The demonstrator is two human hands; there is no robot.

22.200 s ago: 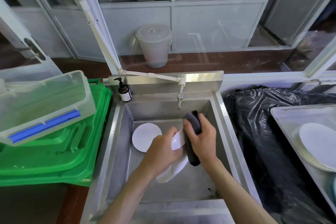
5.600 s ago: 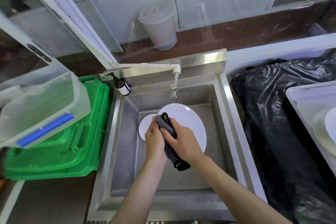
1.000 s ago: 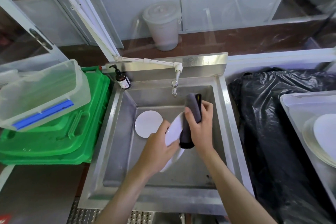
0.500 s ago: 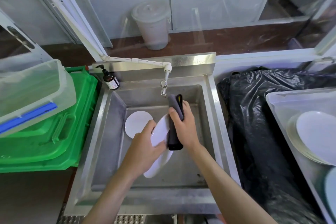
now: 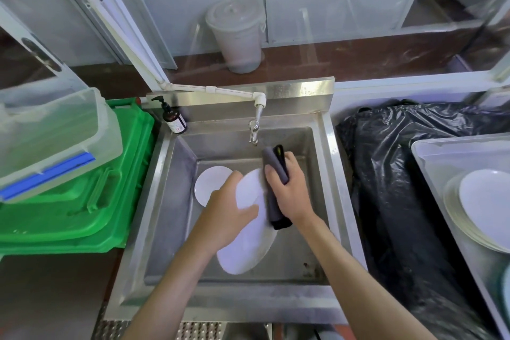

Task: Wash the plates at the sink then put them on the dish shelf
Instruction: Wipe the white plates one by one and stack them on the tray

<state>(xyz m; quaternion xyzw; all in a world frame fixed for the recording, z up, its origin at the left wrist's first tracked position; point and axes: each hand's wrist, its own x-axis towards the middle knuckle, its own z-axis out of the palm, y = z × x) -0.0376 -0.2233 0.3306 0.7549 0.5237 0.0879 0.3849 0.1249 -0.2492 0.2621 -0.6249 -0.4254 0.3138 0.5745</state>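
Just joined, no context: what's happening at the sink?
A person is washing dishes. The left hand holds a white plate tilted over the sink, while the right hand grips a dark cloth against it. A smaller plate lies in the basin; a stack of plates sits to the right.

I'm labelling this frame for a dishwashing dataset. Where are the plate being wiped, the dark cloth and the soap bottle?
plate being wiped [image 5: 245, 251], head view, bare lower face.
dark cloth [image 5: 271, 161], head view, upper fold above the thumb.
soap bottle [image 5: 175, 123], head view, brown body.
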